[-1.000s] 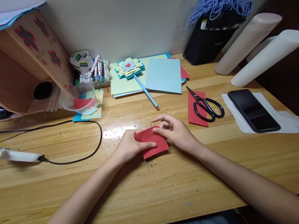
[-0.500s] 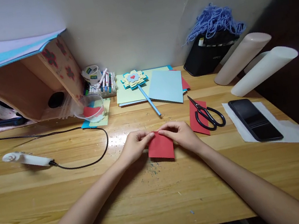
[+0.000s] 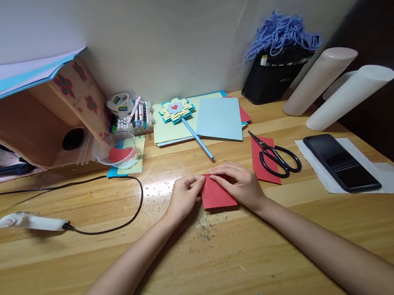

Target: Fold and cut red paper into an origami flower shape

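A small folded piece of red paper (image 3: 216,196) lies on the wooden desk (image 3: 201,258) in front of me. My left hand (image 3: 185,197) pinches its upper left edge with the fingertips. My right hand (image 3: 239,184) rests over its right side, fingers pressing along the top edge. The two hands nearly touch at the paper's top corner.
Black scissors (image 3: 277,157) lie on another red paper piece (image 3: 260,167) to the right, then a phone (image 3: 340,162) on white paper. Behind are coloured sheets (image 3: 215,120), a paper flower on a blue stick (image 3: 180,115), markers (image 3: 135,113), a clear bowl (image 3: 118,151). A white glue gun (image 3: 31,222) with black cord lies left.
The red paper has been turned and pressed flatter on the desk. Both hands have closed in on its top edge, and the head view has tilted up slightly.
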Demonstrator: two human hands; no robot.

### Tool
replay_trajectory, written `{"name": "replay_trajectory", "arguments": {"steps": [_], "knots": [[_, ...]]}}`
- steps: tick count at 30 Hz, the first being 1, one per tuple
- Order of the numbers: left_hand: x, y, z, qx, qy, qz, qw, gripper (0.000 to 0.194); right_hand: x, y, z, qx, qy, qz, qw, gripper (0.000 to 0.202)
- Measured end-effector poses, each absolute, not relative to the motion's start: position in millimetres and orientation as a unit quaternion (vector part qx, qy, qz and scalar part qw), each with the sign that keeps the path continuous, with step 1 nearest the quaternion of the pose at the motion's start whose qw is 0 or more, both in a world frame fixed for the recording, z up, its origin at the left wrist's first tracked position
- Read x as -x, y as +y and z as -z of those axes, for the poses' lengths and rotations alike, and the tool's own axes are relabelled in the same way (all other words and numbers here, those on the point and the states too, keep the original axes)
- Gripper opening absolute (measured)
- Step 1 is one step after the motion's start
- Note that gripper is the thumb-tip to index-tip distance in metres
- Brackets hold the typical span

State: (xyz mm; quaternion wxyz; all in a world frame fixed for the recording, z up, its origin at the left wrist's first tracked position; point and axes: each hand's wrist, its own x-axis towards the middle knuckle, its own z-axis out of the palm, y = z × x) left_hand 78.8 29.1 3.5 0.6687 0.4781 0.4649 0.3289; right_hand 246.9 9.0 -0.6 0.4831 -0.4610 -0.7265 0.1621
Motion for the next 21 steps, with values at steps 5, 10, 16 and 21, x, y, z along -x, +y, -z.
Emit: {"name": "replay_trajectory", "arguments": {"steps": [5,10,16,21], "knots": [[-77.5,29.4,-0.9,-0.505,0.443,-0.325,0.666,0.039,-246.0,6.0,-0.9,0.450,-0.735,-0.151,0.484,0.016],[-77.2,27.3,2.8,-0.532,0.443,-0.314,0.650,0.036,-246.2,2.3,1.1,0.436,-0.744,-0.145,0.485,0.020],[-78.2,23.8,8.0,-0.577,0.435,-0.328,0.609,0.033,-242.8,-1.1,1.2,0.458,-0.721,-0.168,0.492,0.016],[-78.8,22.7,5.5,-0.587,0.435,-0.325,0.600,0.031,-240.3,-1.6,2.3,0.484,-0.683,-0.244,0.490,0.009]]}}
